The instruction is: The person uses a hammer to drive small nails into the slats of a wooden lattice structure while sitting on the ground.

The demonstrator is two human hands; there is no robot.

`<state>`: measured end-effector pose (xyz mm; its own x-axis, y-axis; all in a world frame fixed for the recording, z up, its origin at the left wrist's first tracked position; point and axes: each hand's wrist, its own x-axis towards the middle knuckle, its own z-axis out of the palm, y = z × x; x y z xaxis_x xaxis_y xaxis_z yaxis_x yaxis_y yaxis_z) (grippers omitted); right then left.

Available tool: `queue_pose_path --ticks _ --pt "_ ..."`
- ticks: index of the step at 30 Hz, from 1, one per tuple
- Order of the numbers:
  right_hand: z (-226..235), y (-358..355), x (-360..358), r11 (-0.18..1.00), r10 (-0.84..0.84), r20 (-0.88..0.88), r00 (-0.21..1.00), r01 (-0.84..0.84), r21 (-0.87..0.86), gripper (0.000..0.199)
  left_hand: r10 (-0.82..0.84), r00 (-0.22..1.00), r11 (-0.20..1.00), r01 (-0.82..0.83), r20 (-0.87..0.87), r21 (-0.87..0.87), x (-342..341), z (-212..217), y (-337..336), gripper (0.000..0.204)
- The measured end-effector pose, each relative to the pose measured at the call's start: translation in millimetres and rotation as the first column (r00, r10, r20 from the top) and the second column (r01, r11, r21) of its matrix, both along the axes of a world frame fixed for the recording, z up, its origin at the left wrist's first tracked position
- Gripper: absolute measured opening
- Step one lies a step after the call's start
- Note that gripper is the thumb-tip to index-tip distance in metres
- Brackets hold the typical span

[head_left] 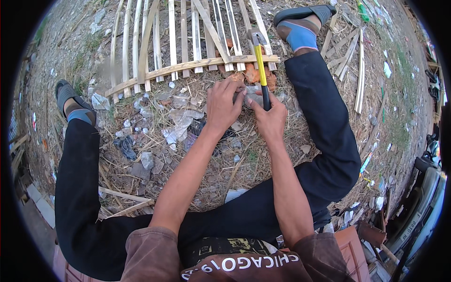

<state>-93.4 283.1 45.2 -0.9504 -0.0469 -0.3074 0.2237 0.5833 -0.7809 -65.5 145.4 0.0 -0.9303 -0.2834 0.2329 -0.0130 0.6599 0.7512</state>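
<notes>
My right hand (271,118) grips the hammer (261,68), which points away over the slat frame's (172,42) near right corner, and my left hand (223,104) curls just leftward, holding what, if anything, I can't tell.

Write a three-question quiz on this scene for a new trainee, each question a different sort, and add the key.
1. Which of the person's hands grips the hammer?
2. True or false: both of the person's feet are bare.
3. What runs across the near ends of the slats?
A) a metal bar
B) a wooden crosspiece
C) a rope

Key:
1. The right hand.
2. False; sandals and socks are worn.
3. B
</notes>
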Motion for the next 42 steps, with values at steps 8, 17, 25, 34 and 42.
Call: queue_pose_path --ticks 8,17,25,34,42 --pt "2 5 -23 0.986 0.144 0.053 0.988 -0.147 0.077 0.025 -0.001 1.0 1.0 0.001 0.002 -0.008 1 0 0 0.013" --pt "-8 5 -25 0.991 0.049 0.104 0.993 -0.036 -0.129 0.019 -0.01 1.0 1.0 0.01 0.013 -0.017 1 1 0 0.013" --pt "-9 2 -24 0.999 0.05 0.024 0.998 -0.05 -0.012 0.023 -0.01 1.0 0.999 0.01 0.007 -0.035 1 0 1 0.011" --pt "-7 1 -26 0.999 0.039 0.08 0.996 -0.041 0.028 0.024 -0.268 0.963 0.924 0.259 0.004 -0.282 30 4 -17 0.038" --pt "-4 1 -26 0.998 0.048 0.068 0.997 -0.05 0.04 0.024 -0.218 0.974 0.881 0.224 0.064 -0.417 41 0 -8 0.054"
